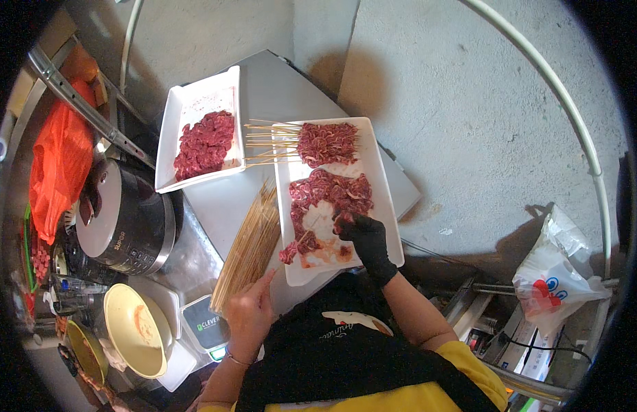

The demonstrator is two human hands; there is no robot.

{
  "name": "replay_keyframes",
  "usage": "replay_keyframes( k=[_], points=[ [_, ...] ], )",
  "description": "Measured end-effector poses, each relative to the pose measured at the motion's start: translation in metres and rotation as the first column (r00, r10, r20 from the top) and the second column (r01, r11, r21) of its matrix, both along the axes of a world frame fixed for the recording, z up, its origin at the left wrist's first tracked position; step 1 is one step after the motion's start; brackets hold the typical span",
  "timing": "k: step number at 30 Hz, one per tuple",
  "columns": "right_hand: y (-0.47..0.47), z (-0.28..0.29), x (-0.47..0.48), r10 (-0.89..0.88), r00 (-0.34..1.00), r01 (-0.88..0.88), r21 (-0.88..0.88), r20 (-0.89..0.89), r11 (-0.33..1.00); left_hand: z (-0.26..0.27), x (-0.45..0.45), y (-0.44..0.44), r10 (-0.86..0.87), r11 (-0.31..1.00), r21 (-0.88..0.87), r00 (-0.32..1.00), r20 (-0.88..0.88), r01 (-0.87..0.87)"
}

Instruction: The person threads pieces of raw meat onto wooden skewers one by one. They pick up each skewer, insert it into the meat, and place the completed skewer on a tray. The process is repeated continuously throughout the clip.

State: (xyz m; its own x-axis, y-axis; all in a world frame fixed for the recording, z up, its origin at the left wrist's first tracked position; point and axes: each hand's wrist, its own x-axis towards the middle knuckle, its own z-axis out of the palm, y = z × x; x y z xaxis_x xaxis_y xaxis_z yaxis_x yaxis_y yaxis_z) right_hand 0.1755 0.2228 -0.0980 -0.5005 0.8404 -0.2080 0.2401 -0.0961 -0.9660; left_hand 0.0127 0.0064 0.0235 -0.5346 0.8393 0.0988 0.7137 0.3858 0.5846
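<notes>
My bare left hand (pixel 250 305) grips a bamboo skewer, its near end mostly hidden by my fingers. Small pieces of raw red meat (pixel 288 254) are threaded on this skewer, over the lower left of a white plastic tray (pixel 293 277). In a black glove, my right hand (pixel 371 246) pinches a lump of raw meat (pixel 343 223) above the same tray. A pile of loose meat (pixel 331 188) lies mid-tray. Several loaded meat skewers (pixel 327 144) lie side by side at its far end, bare sticks jutting left. Beside my left hand rests a bundle of bamboo skewers (pixel 249 242).
A second white tray (pixel 166 154) holds more raw meat (pixel 207 144). Leftward stand a SUPOR electric cooker (pixel 130 221), a yellow basin (pixel 138 329) and a digital scale (pixel 205 322). An orange plastic bag (pixel 63 154) hangs far left, a white plastic bag (pixel 555 278) at right.
</notes>
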Motion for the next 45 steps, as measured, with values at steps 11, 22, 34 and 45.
replay_keyframes(
  k=[11, 22, 34, 45],
  points=[
    [-0.001, 0.011, 0.003, 0.001, 0.967, -0.074, -0.278, -0.254, 0.958, -0.012, -0.001, -0.001, -0.079, 0.997, 0.003, 0.995, 0.064, 0.079],
    [-0.003, 0.011, -0.002, 0.095, 0.994, -0.1, 0.087, 0.054, 0.991, -0.016, -0.005, 0.0, -0.106, 0.994, -0.01, 0.993, 0.044, 0.106],
    [0.017, 0.036, 0.009, 0.387, 0.903, -0.427, 0.277, 0.188, 0.861, -0.017, -0.013, 0.0, -0.133, 0.99, 0.1, 0.908, 0.398, 0.101],
    [0.013, 0.038, 0.004, 0.175, 0.957, -0.197, -0.077, -0.231, 0.977, -0.015, -0.017, 0.007, -0.187, 0.973, 0.191, 0.919, 0.348, 0.126]
  ],
)
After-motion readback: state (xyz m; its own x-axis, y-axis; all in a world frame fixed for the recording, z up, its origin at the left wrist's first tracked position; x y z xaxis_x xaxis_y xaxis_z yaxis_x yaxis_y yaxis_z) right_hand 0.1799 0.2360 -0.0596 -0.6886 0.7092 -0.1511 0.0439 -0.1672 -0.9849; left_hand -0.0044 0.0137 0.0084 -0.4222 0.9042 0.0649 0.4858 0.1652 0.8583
